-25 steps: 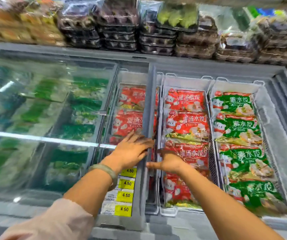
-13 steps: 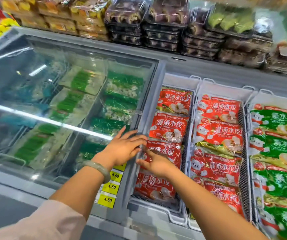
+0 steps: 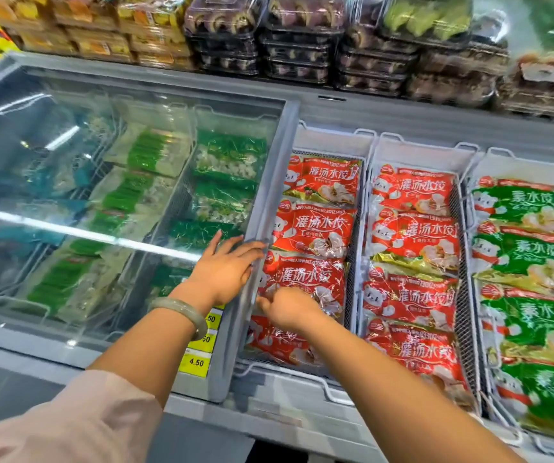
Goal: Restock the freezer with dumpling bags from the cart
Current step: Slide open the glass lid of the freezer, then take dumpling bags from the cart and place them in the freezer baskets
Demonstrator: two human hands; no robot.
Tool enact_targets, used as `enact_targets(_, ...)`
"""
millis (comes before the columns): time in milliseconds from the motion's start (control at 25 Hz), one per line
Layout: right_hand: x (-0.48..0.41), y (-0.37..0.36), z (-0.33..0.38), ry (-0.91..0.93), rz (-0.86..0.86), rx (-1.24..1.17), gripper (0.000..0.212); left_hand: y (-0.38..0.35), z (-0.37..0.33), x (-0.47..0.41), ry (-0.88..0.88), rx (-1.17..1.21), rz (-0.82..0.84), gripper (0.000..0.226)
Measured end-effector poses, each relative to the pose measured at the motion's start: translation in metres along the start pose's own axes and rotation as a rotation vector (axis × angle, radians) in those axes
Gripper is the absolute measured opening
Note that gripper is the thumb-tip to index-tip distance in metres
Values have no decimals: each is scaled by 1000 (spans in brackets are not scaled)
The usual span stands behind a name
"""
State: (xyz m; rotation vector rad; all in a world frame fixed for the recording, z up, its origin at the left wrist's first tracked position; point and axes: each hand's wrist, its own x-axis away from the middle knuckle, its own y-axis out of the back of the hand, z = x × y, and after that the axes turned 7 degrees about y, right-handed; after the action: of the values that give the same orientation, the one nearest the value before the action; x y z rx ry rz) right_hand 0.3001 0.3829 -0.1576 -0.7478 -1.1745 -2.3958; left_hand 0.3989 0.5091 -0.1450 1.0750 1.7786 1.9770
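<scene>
The chest freezer has a sliding glass lid [image 3: 102, 182] with a grey frame edge [image 3: 262, 208]. My left hand [image 3: 225, 269] lies flat on that frame edge, fingers straight and spread. My right hand [image 3: 290, 309] is just right of the frame, its fingers pressed against the frame's side above the red dumpling bags [image 3: 319, 228]. Uncovered white baskets hold a row of red bags, a second row of red bags [image 3: 412, 235] and a row of green dumpling bags [image 3: 522, 252]. Neither hand holds a bag. The cart is out of view.
Green and blue frozen packs [image 3: 155, 155] lie under the glass on the left. Yellow 4.50 price labels [image 3: 196, 362] sit by the lid's near corner. A shelf of boxed cake rolls [image 3: 302, 45] runs above the freezer's back rim. Dark floor lies below.
The glass lid has slid to the left under both hands, uncovering the left basket of red bags. My view has shifted left with it.
</scene>
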Motion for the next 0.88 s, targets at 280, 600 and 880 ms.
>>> enact_targets(280, 132, 22, -130, -231, -128, -177, 37, 30, -53, 2, 107, -201, 59, 37)
enact_targets(600, 348, -20, -289, -525, -611, -427, 34, 60, -255, 1, -69, -70, 171, 29)
enact_targets(880, 560, -117, -372, -747, -465, -467, 30, 50, -488, 47, -426, -157, 137, 28)
